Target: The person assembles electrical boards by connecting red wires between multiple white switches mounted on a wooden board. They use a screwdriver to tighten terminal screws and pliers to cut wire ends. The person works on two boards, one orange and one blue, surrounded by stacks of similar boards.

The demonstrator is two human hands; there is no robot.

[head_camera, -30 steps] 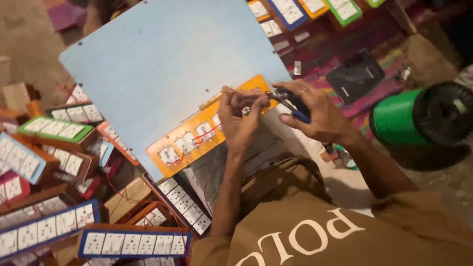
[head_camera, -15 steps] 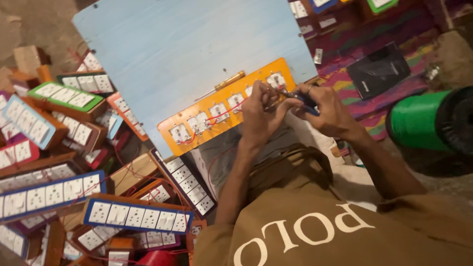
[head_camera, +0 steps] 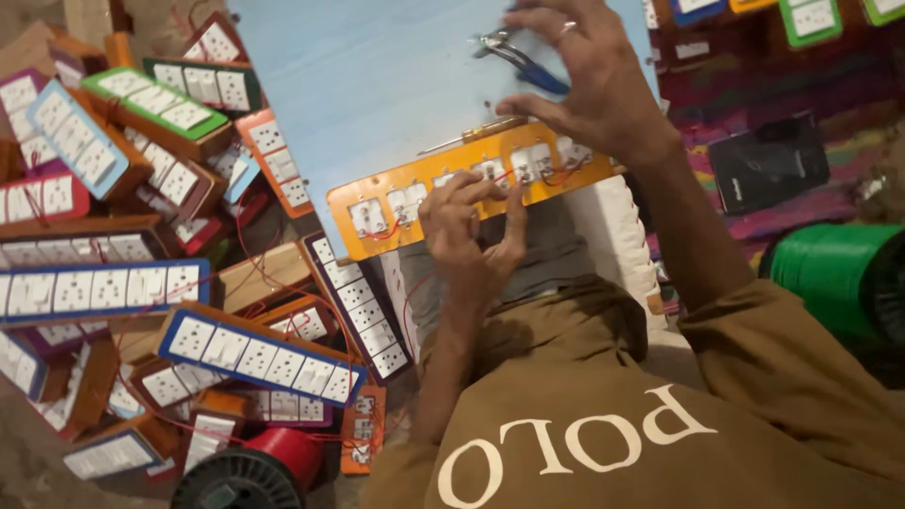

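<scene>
Pile of finished switch boards (head_camera: 255,353) crowds the left. The orange switch panel (head_camera: 471,193) sits on the near edge of the blue board (head_camera: 377,85). Left hand (head_camera: 471,236) presses fingertips on it, open. Right hand (head_camera: 589,80), spread open, hovers over the pliers (head_camera: 518,61) further back. I reckon a nudge could slide that panel off, or snag the red wires (head_camera: 551,174).

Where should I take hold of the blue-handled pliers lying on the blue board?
Take the pliers by the blue handles, coming from the right. The handles point down-right toward the right hand, which hovers over them, while the metal nose points up-left on the blue board.
</scene>
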